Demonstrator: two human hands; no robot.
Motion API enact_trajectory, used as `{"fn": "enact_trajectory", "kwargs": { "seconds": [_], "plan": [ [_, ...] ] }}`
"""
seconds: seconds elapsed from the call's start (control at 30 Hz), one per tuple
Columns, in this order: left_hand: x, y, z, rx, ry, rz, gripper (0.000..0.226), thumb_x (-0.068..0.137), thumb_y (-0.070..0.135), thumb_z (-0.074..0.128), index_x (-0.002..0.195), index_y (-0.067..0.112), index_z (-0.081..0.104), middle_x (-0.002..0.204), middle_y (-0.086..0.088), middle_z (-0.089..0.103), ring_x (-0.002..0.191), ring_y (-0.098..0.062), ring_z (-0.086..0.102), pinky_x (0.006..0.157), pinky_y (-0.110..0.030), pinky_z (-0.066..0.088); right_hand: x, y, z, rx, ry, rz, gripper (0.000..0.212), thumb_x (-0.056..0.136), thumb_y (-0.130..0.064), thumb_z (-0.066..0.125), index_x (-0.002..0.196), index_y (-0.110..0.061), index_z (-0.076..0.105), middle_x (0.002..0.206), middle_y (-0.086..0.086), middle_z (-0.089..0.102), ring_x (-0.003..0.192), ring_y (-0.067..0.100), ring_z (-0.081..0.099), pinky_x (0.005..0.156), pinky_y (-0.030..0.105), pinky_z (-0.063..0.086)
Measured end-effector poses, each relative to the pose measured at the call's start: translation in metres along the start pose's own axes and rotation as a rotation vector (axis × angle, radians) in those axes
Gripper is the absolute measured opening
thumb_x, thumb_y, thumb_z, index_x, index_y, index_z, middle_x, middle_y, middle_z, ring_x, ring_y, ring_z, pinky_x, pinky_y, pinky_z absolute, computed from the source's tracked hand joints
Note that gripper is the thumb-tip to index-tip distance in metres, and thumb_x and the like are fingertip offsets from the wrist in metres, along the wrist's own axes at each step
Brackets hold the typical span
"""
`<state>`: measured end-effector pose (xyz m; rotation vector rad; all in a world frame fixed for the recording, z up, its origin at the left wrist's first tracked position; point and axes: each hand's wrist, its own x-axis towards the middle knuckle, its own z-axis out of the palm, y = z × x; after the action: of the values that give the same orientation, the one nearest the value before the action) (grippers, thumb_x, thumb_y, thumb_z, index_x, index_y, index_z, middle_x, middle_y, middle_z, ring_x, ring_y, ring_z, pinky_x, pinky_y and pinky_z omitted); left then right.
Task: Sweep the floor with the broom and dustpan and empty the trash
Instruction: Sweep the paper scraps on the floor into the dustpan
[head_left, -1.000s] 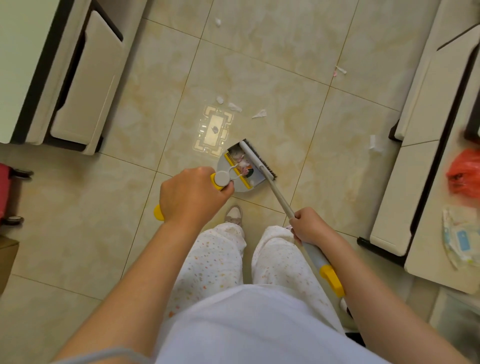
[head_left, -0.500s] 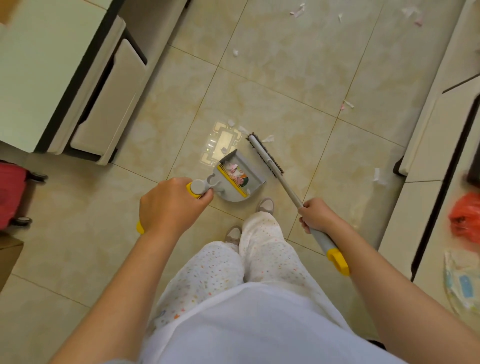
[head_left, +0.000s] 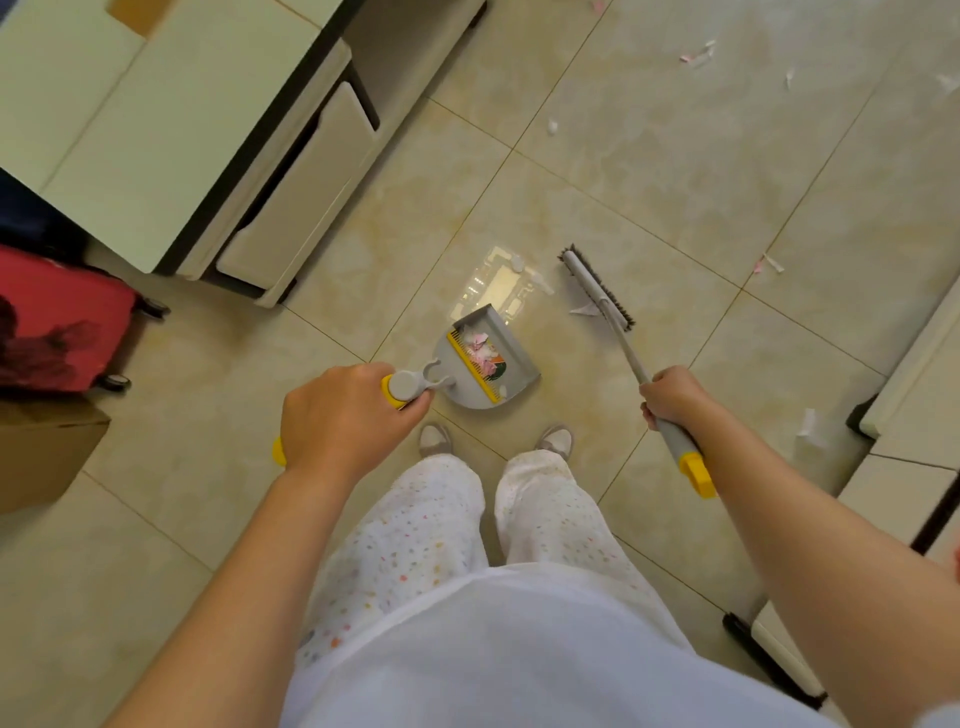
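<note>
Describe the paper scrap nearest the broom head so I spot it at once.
Ahead of the feet sits the grey dustpan; right of it is the broom head. The scrap lies beside the head's pan-facing side, where the handle joins. It is flat, white and pointed, unlike the two small lumps by the bright reflection.

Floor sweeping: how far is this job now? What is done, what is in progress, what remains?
Done: pink and white scraps lie in the dustpan. In hand: the left hand grips the dustpan handle, the right hand holds the broom, its head beside a white scrap. Left: scattered scraps at upper right; the pan is not yet emptied.
</note>
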<state>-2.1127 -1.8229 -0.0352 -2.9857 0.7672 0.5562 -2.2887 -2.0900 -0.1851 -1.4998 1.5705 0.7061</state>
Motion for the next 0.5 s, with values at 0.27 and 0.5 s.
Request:
{"fn": "enact_trajectory", "kwargs": {
  "seconds": [0.27, 0.5],
  "plan": [
    [0.045, -0.047, -0.02, -0.045, -0.062, -0.026, 0.049, 0.079, 0.064, 0.057, 0.057, 0.02, 0.055, 0.051, 0.005, 0.055, 0.049, -0.015, 0.052, 0.044, -0.022, 0.032, 0.004, -0.055, 0.037, 0.16, -0.136, 0.14, 0.015, 0.096, -0.007, 0.043, 0.104, 0.004, 0.049, 0.078, 0.018, 0.053, 0.05, 0.022, 0.046, 0.037, 0.021, 0.042],
    [0.082, -0.096, -0.036, -0.052, -0.073, -0.02, 0.048, 0.078, 0.065, 0.058, 0.058, 0.021, 0.056, 0.051, 0.005, 0.055, 0.05, -0.015, 0.052, 0.043, -0.022, 0.033, -0.003, -0.097, 0.098, -0.029, -0.128, 0.037, 0.019, 0.092, -0.007, 0.046, 0.102, 0.007, 0.055, 0.074, 0.019, 0.058, 0.061, 0.029, 0.053, 0.065, 0.038, 0.052]
  ]
}}
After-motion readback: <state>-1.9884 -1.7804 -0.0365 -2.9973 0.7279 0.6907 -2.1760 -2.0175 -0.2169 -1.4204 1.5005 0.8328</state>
